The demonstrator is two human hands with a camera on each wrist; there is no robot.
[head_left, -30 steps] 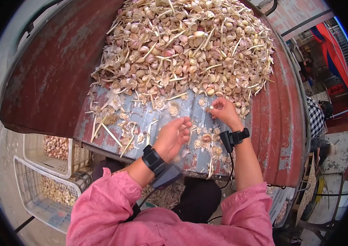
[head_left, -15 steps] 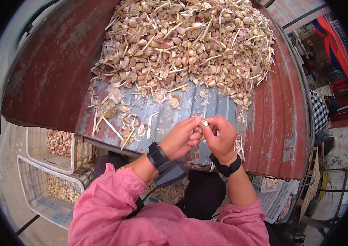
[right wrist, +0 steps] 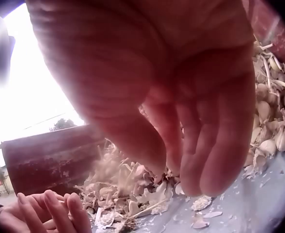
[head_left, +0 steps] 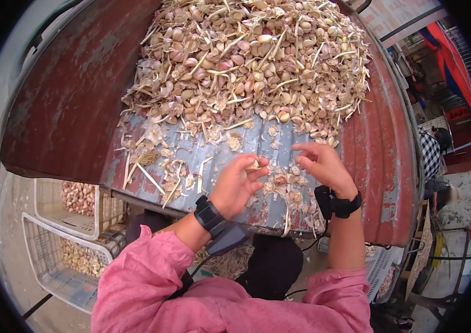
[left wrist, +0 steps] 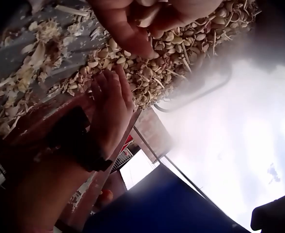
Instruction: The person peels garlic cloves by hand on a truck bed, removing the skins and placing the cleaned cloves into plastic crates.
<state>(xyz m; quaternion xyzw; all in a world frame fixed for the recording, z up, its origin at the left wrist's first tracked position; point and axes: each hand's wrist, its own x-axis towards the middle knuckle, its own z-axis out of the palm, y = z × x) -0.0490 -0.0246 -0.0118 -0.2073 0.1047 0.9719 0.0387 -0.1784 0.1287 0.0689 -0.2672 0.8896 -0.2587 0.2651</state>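
Note:
The left hand (head_left: 234,187) holds a pale garlic clove (head_left: 253,165) with its thumb and curled fingers, low over the metal surface; the left wrist view shows cloves (left wrist: 148,16) within that hand. Apart from it on the right, the right hand (head_left: 327,168) hovers with loosely bent fingers and nothing visible in them. The right wrist view shows this right hand (right wrist: 157,87) with its fingers hanging down. Beyond both hands rises a large heap of garlic cloves (head_left: 246,66) mixed with dry stalks and skins.
Skins and root ends (head_left: 282,186) lie between the hands, and cut stalks (head_left: 149,176) to the left. Two plastic crates (head_left: 41,255) holding garlic stand at lower left. A raised red metal panel (head_left: 69,100) borders the left side. A person in checks (head_left: 429,155) is at far right.
The hands met around a pale clove half a second ago and are now apart. The right hand has moved right; the left has drawn slightly left, holding a clove.

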